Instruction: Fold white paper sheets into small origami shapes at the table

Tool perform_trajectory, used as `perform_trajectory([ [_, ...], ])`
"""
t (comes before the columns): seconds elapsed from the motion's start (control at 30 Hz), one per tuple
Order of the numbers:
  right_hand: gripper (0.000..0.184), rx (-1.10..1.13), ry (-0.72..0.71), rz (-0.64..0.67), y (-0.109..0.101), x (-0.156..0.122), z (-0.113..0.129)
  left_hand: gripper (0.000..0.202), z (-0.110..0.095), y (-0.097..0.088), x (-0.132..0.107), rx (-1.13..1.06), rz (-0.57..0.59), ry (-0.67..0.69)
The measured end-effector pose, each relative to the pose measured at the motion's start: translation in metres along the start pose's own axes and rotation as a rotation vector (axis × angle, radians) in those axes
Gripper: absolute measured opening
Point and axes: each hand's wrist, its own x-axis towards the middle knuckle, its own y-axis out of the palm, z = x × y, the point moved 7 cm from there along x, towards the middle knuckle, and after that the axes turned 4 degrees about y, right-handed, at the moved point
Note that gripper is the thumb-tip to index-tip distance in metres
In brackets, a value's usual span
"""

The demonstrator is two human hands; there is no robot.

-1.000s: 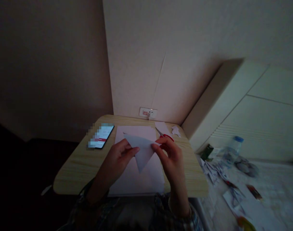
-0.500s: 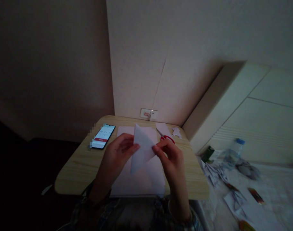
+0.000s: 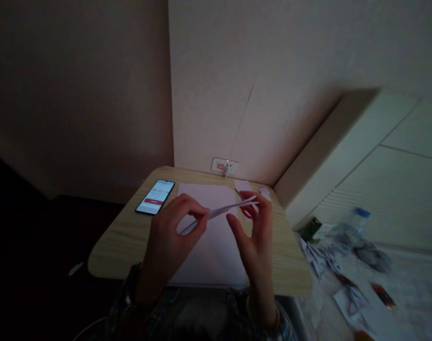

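A folded piece of white paper [image 3: 224,208] is held edge-on above the table, its layers parting slightly at the right end. My left hand [image 3: 176,232] pinches it between thumb and fingertips. Beside its right end is my right hand [image 3: 256,237], thumb spread away from the fingers; the fingertips are close to the paper, and whether they touch it is unclear. Beneath both hands lies a stack of white sheets [image 3: 216,260]. Red-handled scissors [image 3: 248,214] lie behind my right hand, which partly hides them.
A phone [image 3: 155,196] with a lit screen lies at the left of the wooden table [image 3: 116,246]. Paper pieces [image 3: 264,192] sit at the back right. A wall socket [image 3: 224,166] is behind. On the right, a blue-capped bottle [image 3: 357,220] stands among crumpled papers [image 3: 317,258].
The folded paper has turned from facing me to edge-on. My right thumb has come away from it and the right hand has opened. The view has shifted slightly.
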Motion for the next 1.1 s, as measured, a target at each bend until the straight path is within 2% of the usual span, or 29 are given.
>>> perform_trajectory([
  [0.07, 0.047, -0.109, -0.129, -0.029, -0.004, -0.002, 0.013, 0.012, -0.012, 0.003, 0.001, 0.115, 0.078, 0.126],
  [0.1, 0.048, -0.160, -0.184, -0.019, -0.003, -0.004, 0.018, 0.013, -0.016, 0.005, 0.000, 0.157, 0.113, 0.174],
  [0.2, 0.020, -0.262, -0.275, 0.035, -0.001, -0.007, 0.027, 0.013, -0.023, 0.008, -0.001, 0.226, 0.158, 0.260],
  [0.27, 0.010, -0.268, -0.278, 0.036, -0.001, -0.008, 0.028, 0.013, -0.024, 0.006, -0.001, 0.227, 0.140, 0.280],
  [0.47, 0.009, -0.316, -0.288, 0.031, -0.003, -0.007, 0.027, 0.011, -0.024, 0.003, 0.001, 0.247, 0.093, 0.286],
  [0.6, 0.009, -0.467, -0.327, 0.053, 0.000, -0.006, 0.027, 0.010, -0.021, 0.011, 0.000, 0.362, 0.146, 0.333],
  [0.9, 0.008, -0.579, -0.385, 0.112, 0.017, -0.010, 0.023, 0.008, -0.018, 0.020, -0.004, 0.455, 0.221, 0.407],
  [1.0, 0.007, -0.564, -0.384, 0.123, 0.015, -0.011, 0.026, 0.008, -0.021, 0.020, -0.005, 0.443, 0.215, 0.434],
  [1.1, 0.008, -0.560, -0.386, 0.115, 0.004, -0.008, 0.022, 0.009, -0.024, 0.014, -0.004, 0.441, 0.192, 0.454],
])
